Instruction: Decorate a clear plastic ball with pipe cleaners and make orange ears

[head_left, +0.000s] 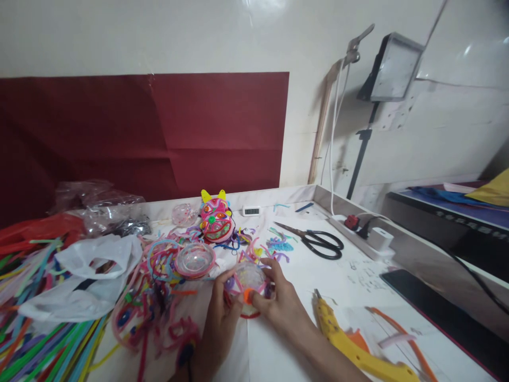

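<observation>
Both hands close round a clear plastic dome (248, 277) wrapped with pink, purple and red pipe cleaners, low in the middle of the white table (358, 276). My left hand (222, 313) grips its left side with fingers curled. My right hand (278, 300) holds the right side, thumb pressing an orange piece (248, 296) at the dome's front. A second clear dome with a pink rim (194, 259) lies just behind to the left. A finished pink mask-like face with yellow horns (215, 218) stands farther back.
Loose pipe cleaners (43, 323) pile at the left, with a white plastic bag (91, 276). A yellow glue gun (350, 345) lies at lower right, black scissors (318, 241) behind it, a power strip (369, 236) and a dark phone (417, 297) at the right edge.
</observation>
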`<state>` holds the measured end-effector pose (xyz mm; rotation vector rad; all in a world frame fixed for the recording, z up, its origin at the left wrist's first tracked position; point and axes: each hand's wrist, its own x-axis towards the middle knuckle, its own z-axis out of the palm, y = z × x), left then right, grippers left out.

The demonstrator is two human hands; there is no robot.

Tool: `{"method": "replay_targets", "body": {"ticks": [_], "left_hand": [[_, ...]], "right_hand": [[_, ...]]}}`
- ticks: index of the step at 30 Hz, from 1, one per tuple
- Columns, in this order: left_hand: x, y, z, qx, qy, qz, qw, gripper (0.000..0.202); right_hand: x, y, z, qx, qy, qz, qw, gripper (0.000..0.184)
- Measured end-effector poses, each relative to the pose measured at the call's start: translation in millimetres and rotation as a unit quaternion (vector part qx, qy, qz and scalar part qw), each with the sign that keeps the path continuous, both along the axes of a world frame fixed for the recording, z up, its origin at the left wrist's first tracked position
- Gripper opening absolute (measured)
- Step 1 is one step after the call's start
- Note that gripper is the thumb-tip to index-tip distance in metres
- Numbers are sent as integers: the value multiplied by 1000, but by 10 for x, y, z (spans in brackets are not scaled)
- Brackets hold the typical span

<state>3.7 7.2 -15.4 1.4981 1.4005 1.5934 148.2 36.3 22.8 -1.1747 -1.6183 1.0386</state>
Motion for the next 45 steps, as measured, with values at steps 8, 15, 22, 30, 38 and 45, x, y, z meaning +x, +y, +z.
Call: {"method": "replay_targets", "body": {"ticks": [8,15,22,30,38,45], "left_hand": [[34,-86,176,-45,-36,-17,998,35],[22,-65,167,-32,-42,10,999,29],[-32,8,61,-16,-39,29,999,25],[-49,24,192,-5,-55,51,997,20],[-153,103,198,-38,-54,26,997,23],[-224,144,242,-83,-103,-11,991,16]], "right_hand": [[4,8,7,-1,0,2,1000,57],[8,-7,72,-13,5,19,1000,56],[1,38,32,-16,26,35,999,59],[14,31,-9,-6,20,41,999,58],[9,32,23,-20,16,38,999,60],[5,30,13,-17,8,36,999,61]]}}
